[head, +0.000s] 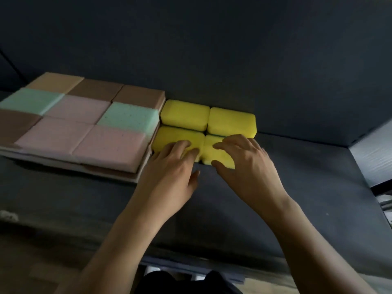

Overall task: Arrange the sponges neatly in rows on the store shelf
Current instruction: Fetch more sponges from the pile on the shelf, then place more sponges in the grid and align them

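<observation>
Four yellow sponges sit in a two-by-two block on the dark shelf (297, 177), against its back wall. The back pair, the back-left sponge (184, 113) and the back-right sponge (232, 120), lies untouched. My left hand (171, 166) rests its fingers flat on top of the front-left yellow sponge (169, 139), its thumb off the sponge. My right hand (246, 164) holds the front-right yellow sponge (214, 155), fingers curved over its top and thumb against its front face. The hand hides most of that sponge.
A tight grid of flat sponges in pink (110, 143), mint green (129, 116) and brown (140, 96) fills the shelf's left side, touching the yellow block. The shelf's right wall (371, 158) stands at the right. The front edge (191, 262) runs below my forearms.
</observation>
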Action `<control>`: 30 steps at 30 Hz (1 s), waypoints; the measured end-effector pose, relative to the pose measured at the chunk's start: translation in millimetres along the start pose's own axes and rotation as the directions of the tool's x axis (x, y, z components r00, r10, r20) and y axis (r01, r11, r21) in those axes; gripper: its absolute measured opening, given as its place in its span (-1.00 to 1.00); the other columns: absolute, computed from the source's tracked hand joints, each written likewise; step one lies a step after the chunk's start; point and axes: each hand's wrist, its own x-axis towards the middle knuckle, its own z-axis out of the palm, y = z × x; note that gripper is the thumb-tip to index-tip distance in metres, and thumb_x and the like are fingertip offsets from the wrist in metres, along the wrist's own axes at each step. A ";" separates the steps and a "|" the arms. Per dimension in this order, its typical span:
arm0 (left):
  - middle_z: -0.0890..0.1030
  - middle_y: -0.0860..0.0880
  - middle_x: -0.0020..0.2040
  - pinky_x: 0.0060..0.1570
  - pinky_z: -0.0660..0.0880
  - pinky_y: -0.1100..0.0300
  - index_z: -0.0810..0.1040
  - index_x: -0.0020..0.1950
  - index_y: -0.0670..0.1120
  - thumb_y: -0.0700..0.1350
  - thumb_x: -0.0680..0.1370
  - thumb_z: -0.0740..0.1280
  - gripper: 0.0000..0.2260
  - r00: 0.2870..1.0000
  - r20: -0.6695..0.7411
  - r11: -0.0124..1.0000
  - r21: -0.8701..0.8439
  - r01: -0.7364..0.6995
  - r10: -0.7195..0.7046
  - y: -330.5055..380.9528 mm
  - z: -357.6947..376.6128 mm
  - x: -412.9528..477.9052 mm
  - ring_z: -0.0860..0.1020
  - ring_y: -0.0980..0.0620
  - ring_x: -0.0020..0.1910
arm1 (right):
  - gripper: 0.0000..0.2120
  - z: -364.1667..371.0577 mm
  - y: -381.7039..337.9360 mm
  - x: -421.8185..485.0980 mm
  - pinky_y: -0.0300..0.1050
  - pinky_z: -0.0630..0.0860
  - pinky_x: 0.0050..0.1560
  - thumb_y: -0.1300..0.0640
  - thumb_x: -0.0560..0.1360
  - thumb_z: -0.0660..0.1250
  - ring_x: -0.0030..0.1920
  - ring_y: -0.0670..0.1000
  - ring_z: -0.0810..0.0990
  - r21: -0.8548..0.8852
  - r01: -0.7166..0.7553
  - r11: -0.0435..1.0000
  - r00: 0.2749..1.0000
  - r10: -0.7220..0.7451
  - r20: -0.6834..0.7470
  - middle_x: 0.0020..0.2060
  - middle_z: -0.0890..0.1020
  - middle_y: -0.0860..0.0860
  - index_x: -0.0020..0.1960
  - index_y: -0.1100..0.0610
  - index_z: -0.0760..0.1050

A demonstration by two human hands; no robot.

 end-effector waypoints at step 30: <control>0.60 -0.02 0.00 -0.16 0.50 0.05 0.57 0.12 -0.05 0.00 0.49 0.30 -0.75 0.753 -0.197 0.745 0.127 0.655 -0.628 -249.9 -170.2 -381.0 0.59 -0.06 -0.08 | -0.63 114.8 -472.6 -65.4 0.07 0.61 -0.09 -0.11 0.51 0.22 0.07 0.06 0.61 0.410 0.596 0.690 0.738 -0.672 0.057 0.09 0.62 -0.02 0.18 0.06 0.58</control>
